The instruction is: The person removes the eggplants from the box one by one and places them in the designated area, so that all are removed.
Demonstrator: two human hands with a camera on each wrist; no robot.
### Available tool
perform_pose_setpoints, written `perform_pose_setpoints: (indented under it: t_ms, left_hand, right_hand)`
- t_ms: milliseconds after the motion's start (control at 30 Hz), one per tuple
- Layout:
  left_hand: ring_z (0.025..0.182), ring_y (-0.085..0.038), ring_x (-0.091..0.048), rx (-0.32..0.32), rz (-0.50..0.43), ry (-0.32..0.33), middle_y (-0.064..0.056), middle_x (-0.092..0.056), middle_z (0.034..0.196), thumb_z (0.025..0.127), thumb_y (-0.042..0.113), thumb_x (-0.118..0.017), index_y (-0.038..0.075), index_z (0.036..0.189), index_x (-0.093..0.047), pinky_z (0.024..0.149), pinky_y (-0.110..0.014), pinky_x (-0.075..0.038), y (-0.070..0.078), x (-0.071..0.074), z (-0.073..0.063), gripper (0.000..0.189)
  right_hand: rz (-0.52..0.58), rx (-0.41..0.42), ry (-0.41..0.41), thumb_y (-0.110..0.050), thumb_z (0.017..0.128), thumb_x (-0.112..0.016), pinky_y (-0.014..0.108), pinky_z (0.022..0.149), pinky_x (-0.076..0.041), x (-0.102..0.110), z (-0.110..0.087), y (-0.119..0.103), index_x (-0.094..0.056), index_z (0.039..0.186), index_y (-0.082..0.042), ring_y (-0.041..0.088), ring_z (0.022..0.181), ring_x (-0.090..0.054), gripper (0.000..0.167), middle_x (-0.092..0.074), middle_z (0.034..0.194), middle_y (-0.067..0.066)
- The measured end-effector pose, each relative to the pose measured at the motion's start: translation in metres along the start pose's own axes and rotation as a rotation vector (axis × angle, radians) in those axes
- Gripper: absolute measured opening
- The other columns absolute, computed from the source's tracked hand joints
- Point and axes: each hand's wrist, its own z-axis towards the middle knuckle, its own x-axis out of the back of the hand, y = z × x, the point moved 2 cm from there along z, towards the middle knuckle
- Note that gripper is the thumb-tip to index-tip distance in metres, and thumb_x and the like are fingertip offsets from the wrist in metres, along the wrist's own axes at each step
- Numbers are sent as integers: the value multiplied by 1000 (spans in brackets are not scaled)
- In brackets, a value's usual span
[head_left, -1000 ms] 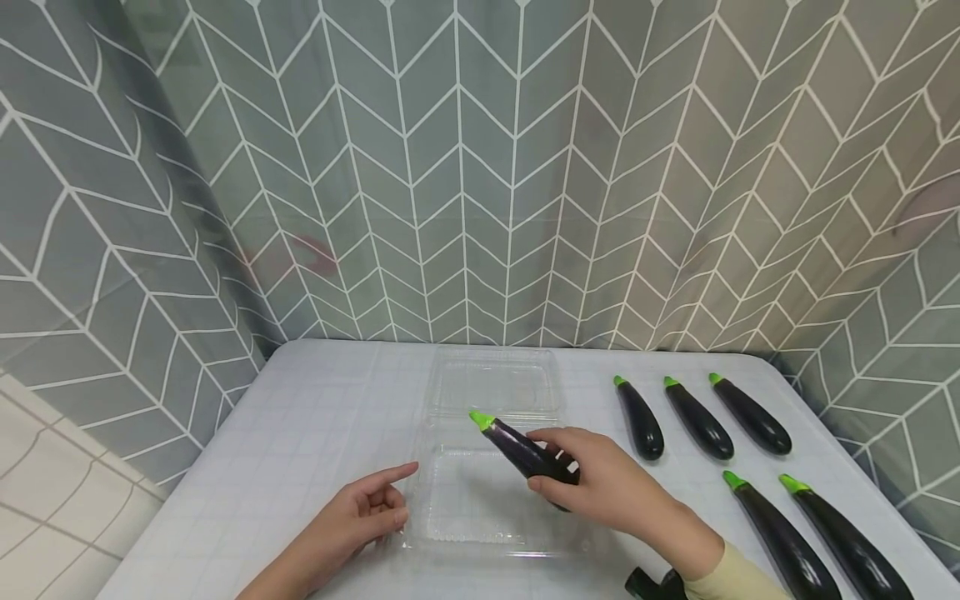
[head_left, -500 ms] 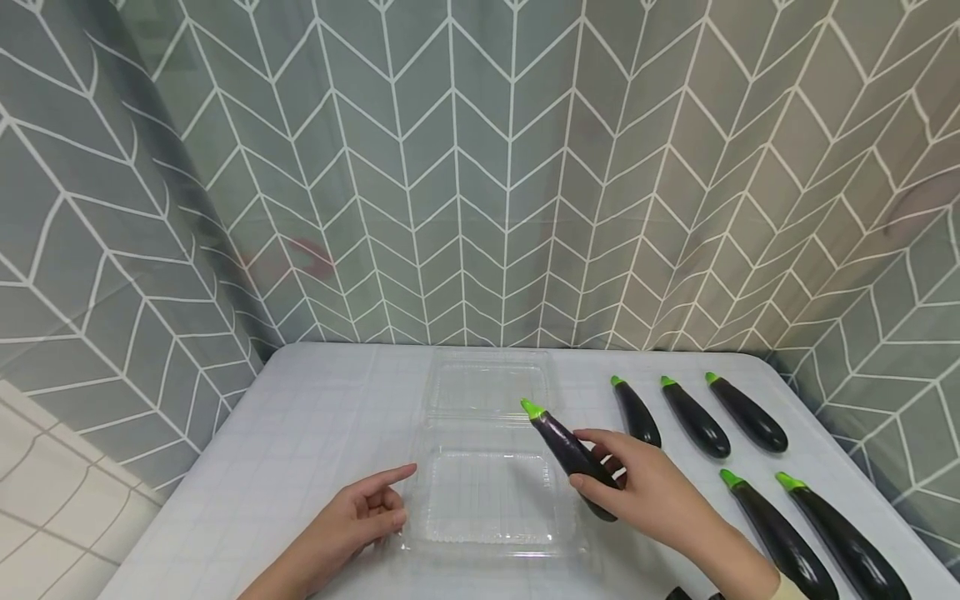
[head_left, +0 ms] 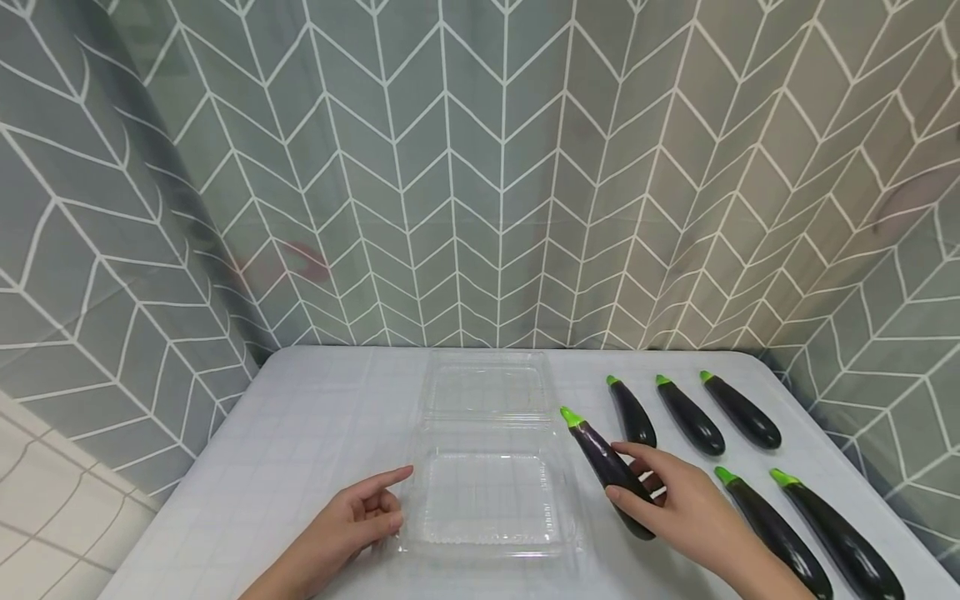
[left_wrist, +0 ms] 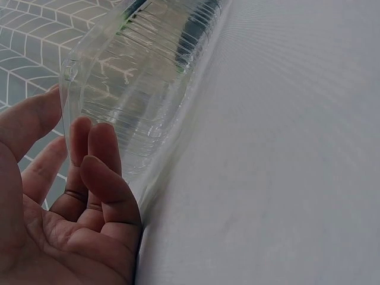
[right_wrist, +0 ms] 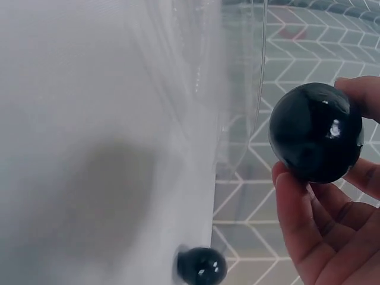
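Note:
In the head view, my right hand (head_left: 678,504) grips a dark purple eggplant (head_left: 602,457) with a green stem end. It holds the eggplant tilted, stem pointing away and to the left, just right of a clear plastic clamshell box (head_left: 487,500). The right wrist view shows its round glossy end (right_wrist: 316,133) between thumb and fingers. The box lies with its lid (head_left: 486,385) folded back. At the box's left side is my left hand (head_left: 358,515), index finger extended to the rim, the other fingers loosely bent. In the left wrist view, fingertips (left_wrist: 104,139) overlap the box wall.
Several more eggplants lie on the right of the white-covered table (head_left: 330,400): three in a back row, including a middle one (head_left: 690,417), and two in front, one at the far right (head_left: 840,533). A grey patterned curtain (head_left: 480,167) surrounds the table.
My right hand has carried the eggplant from above the box to the right, beyond the box's right edge. The left hand has stayed at the box's left side.

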Motion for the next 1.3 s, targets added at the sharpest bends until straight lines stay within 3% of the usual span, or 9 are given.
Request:
perform_pose_setpoints:
  t_ms: [233, 733, 1133, 1300]
  left_hand:
    - [71, -8, -51, 30, 2, 18, -7, -59, 94, 97, 11, -64, 5, 151, -38, 61, -21, -42, -1, 0, 0, 61]
    - [71, -9, -50, 50, 8, 23, -7, -58, 96, 98, 14, -63, 7, 152, -37, 61, -20, -42, -2, 0, 1, 61]
    - [71, -9, -51, 59, 4, 17, -9, -58, 97, 98, 14, -63, 5, 153, -36, 61, -21, -43, -1, -1, 1, 62]
    - [71, -10, -51, 67, 7, 23, -10, -59, 98, 97, 15, -64, 5, 152, -36, 61, -21, -43, 0, 1, 1, 62]
  right_hand:
    - [-28, -26, 29, -48, 86, -74, 25, 59, -47, 3, -10, 13, -63, 130, -20, 4, 68, -55, 54, -63, 95, -4]
    - [-63, -312, -87, -63, 83, -68, 28, 62, -47, 6, -31, 45, -55, 139, -18, 10, 77, -58, 73, -63, 91, -4]
    - [-85, -423, -91, -65, 84, -66, 34, 66, -48, 6, -46, 71, -53, 140, -7, 10, 79, -60, 82, -63, 90, -5]
    - [-91, -444, -68, -68, 81, -67, 32, 66, -46, 5, -51, 76, -57, 137, -9, 10, 78, -59, 82, -64, 90, -6]
